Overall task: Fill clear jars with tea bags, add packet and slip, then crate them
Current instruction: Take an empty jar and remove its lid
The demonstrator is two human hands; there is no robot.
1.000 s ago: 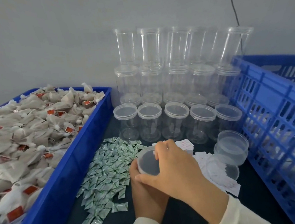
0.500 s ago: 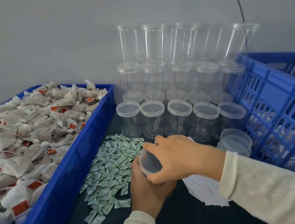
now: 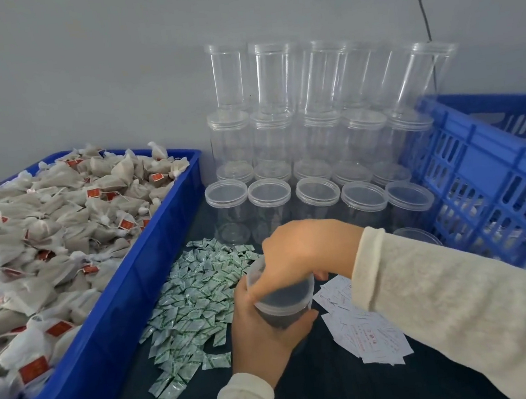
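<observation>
We held a clear jar [image 3: 281, 306] above the dark counter [image 3: 327, 387], between the heap of small green-printed packets [image 3: 195, 303] and the scattered white slips [image 3: 363, 329]. Our left hand [image 3: 265, 335] wrapped round the jar's body from below, fingers curled against its side. Our right hand [image 3: 301, 251] came over the top, thumb and fingers curled on the lid [image 3: 256, 274], which sat tilted at the jar's mouth; we could not tell whether it was seated or loose. To our left the blue tray [image 3: 113, 343] was heaped with tea bags [image 3: 43, 233]. Behind stood stacked rows of empty lidded jars [image 3: 314, 173] against the wall, and to our right the blue slatted crate [image 3: 491, 184].
</observation>
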